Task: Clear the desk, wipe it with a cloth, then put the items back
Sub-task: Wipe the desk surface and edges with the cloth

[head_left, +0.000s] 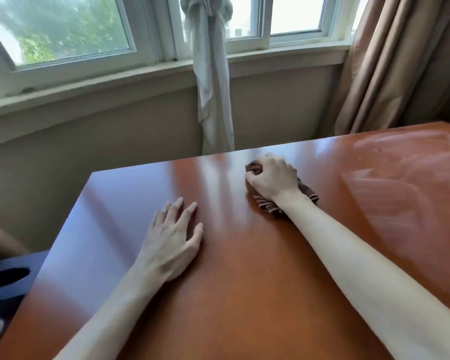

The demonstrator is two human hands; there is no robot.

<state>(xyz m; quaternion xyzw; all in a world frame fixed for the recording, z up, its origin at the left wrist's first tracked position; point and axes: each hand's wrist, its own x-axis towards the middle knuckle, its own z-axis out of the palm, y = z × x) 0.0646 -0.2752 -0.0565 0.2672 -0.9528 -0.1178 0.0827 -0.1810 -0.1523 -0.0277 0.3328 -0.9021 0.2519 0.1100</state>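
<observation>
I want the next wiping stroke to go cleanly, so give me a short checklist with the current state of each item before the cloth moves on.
1. Cloth in a firm grip: ok, the right hand is curled round the bunched brown cloth.
2. Cloth touching the desk: ok, it lies on the top.
3. Left hand bracing: ok, flat on the desk, fingers spread.
4. Path to the left free of items: ok, only bare wood shows there.
5. Right part already wiped: ok, smeary streaks show there.
6. Near edge of the desk: cannot tell, out of view.
</observation>
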